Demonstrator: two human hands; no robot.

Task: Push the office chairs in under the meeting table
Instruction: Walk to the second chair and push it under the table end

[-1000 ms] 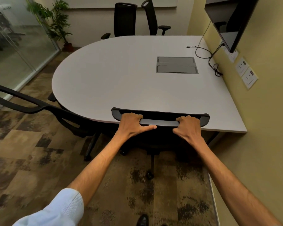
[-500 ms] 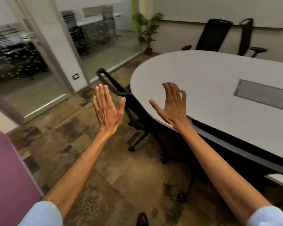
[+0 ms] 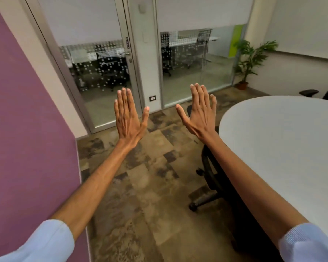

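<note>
The white meeting table (image 3: 284,140) with a rounded end fills the right side. A black office chair (image 3: 209,165) stands at its left edge, mostly hidden by my right forearm; its wheeled base (image 3: 201,202) shows on the carpet. Another black chair (image 3: 311,92) peeks in at the far right behind the table. My left hand (image 3: 129,118) and my right hand (image 3: 201,114) are raised in the air with flat, spread fingers, backs toward me. Both hold nothing and touch nothing.
A purple wall (image 3: 27,129) stands close on my left. Ahead are a glass door (image 3: 95,72) and a glass partition (image 3: 195,65). A potted plant (image 3: 248,63) sits in the far corner. Patterned brown carpet (image 3: 150,176) lies between wall and table.
Both hands let go of the chair back at the table and rose open into the air. My view swung left from the table toward the glass door and purple wall.
</note>
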